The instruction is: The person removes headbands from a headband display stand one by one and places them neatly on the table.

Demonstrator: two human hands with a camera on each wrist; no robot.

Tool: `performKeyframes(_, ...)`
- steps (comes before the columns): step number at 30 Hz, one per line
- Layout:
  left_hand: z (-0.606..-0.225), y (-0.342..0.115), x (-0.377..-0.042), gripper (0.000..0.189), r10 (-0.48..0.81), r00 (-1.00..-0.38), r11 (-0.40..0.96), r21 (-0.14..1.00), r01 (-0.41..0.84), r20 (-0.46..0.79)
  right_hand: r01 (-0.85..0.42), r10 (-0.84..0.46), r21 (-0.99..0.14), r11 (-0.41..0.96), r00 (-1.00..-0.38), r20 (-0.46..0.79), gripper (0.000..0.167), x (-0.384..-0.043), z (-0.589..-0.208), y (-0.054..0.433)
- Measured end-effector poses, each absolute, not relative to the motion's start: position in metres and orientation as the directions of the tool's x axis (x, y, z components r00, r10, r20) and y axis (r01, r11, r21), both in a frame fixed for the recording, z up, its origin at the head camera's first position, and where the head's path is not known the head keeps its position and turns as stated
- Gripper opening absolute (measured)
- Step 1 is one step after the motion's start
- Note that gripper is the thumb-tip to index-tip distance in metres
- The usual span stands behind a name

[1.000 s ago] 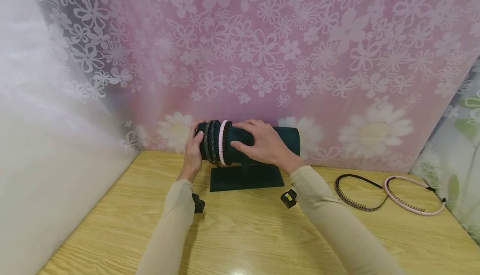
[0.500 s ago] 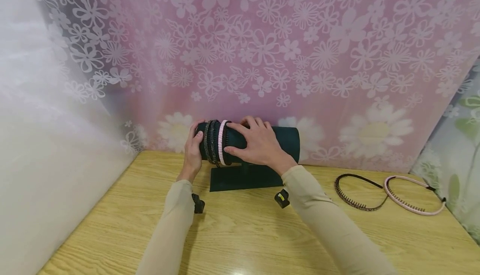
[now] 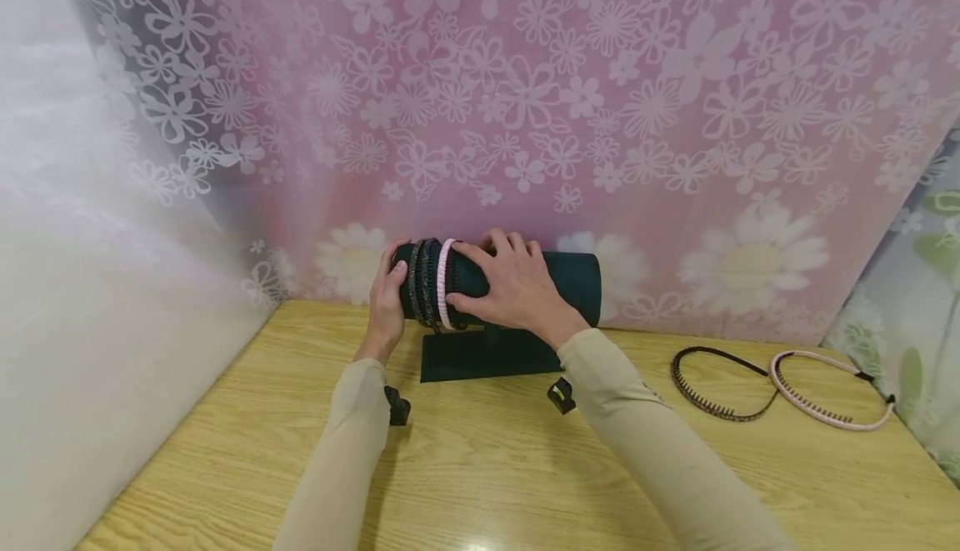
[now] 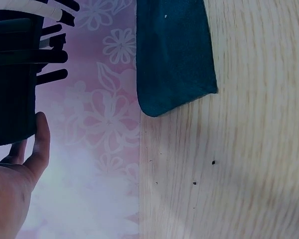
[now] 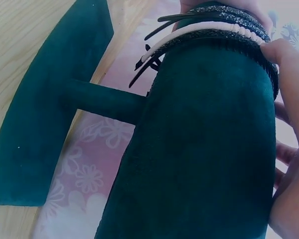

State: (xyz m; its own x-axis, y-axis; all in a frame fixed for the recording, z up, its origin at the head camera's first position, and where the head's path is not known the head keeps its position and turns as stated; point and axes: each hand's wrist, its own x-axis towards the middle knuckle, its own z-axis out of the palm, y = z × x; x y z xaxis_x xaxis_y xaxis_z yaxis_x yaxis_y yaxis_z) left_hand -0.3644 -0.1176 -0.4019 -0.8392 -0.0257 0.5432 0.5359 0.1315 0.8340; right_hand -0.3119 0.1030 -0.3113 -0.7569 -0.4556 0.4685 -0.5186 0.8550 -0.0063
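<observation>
Hugging a teal roll [image 5: 209,144], pink headband [image 3: 442,286] (ribbed)

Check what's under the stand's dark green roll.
Under the roll: a post, a flat base and headband ends. The tabletop beneath the base is covered, so anything there can't be seen.

At the centre of the frame, the left hand [image 3: 386,305] grips the left end of a dark green cylindrical display stand [image 3: 573,284], next to two glittery black headbands [image 3: 427,293], while the right hand [image 3: 517,286] lies over the roll, thumb and index finger at the right edge of a pale pink headband [image 3: 442,284]. At lower right, a dark brown toothed headband [image 3: 705,408] touches a pink toothed headband [image 3: 801,410] on the wood-grain table [image 3: 480,468], and a pink floral curtain [image 3: 525,101] fills the upper frame.
</observation>
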Motion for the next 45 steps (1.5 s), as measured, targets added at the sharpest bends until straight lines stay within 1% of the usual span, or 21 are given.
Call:
performKeyframes(4, -0.401, -0.117, -0.364, 0.054, -0.025, -0.838, 0.13, 0.833, 0.538, 0.545, -0.511, -0.44, -0.043, 0.859, -0.777, 0.45, 0.071, -0.312, -0.308, 0.103)
performKeyframes(12, -0.4, -0.118, -0.363, 0.053, -0.027, -0.847, 0.129, 0.842, 0.523, 0.53, -0.522, -0.412, -0.162, 0.837, -0.797, 0.442, 0.058, -0.312, -0.302, 0.104)
performKeyframes(17, -0.4, -0.117, -0.363, 0.054, -0.031, -0.845, 0.155, 0.837, 0.524, 0.534, -0.522, -0.41, -0.195, 0.83, -0.809, 0.42, 0.054, -0.312, -0.301, 0.105)
performKeyframes(20, -0.4, -0.117, -0.362, 0.055, -0.029, -0.844, 0.157, 0.836, 0.525, 0.536, -0.513, -0.417, -0.195, 0.836, -0.825, 0.381, 0.057, -0.312, -0.299, 0.106)
performKeyframes(24, -0.401, -0.117, -0.363, 0.054, -0.023, -0.844, 0.141, 0.837, 0.529, 0.536, -0.499, -0.432, -0.181, 0.848, -0.847, 0.311, 0.067, -0.311, -0.295, 0.107)
performKeyframes(27, -0.401, -0.117, -0.363, 0.054, -0.026, -0.843, 0.14, 0.837, 0.529, 0.537, -0.497, -0.44, -0.173, 0.851, -0.852, 0.284, 0.072, -0.311, -0.293, 0.108)
performKeyframes(35, -0.4, -0.117, -0.363, 0.053, -0.034, -0.842, 0.165, 0.834, 0.526, 0.538, -0.477, -0.428, -0.151, 0.866, -0.862, 0.271, 0.073, -0.31, -0.29, 0.108)
performKeyframes(45, -0.402, -0.118, -0.363, 0.053, -0.029, -0.839, 0.158, 0.831, 0.533, 0.543, -0.466, -0.421, -0.164, 0.87, -0.873, 0.247, 0.074, -0.31, -0.29, 0.11)
